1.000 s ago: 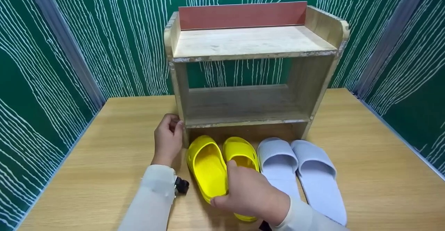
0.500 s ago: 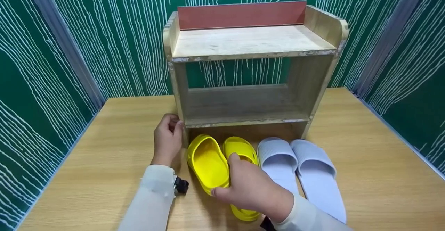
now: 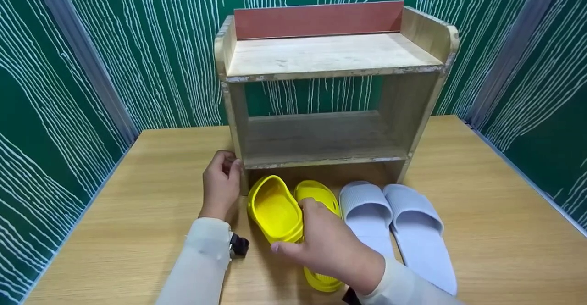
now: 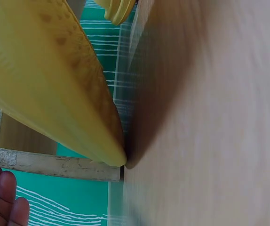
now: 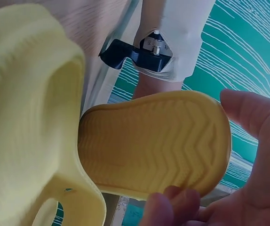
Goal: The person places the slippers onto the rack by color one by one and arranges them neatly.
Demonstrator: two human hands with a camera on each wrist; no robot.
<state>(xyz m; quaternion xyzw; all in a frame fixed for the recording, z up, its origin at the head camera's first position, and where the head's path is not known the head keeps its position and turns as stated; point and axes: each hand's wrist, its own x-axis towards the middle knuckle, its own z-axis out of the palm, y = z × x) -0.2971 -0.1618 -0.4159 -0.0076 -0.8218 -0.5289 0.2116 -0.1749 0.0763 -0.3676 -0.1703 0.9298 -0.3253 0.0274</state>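
Note:
My right hand (image 3: 328, 245) grips the left yellow clog (image 3: 275, 208) by its heel. That clog is tilted, heel raised and toe low at the foot of the wooden rack (image 3: 328, 163). In the right wrist view its ridged sole (image 5: 158, 146) faces the camera, thumb on the heel end and fingers at the side edge. The left wrist view shows its toe (image 4: 109, 155) down by the tabletop. The other yellow clog (image 3: 323, 281) lies flat, partly hidden under my right hand. My left hand (image 3: 221, 183) touches the rack's left side panel, several fingers (image 4: 5, 200) extended against it.
A pair of pale lavender slippers, one left (image 3: 367, 241) and one right (image 3: 426, 245), lies right of the clogs, toes toward the rack. The rack has a red back strip (image 3: 318, 20). Green walls (image 3: 183, 52) with white streaks enclose the wooden tabletop (image 3: 137, 231).
The left clog's heel has risen, tipping it forward onto its toe. My right hand has moved slightly up and forward with it. My left hand, the rack and slippers stay put.

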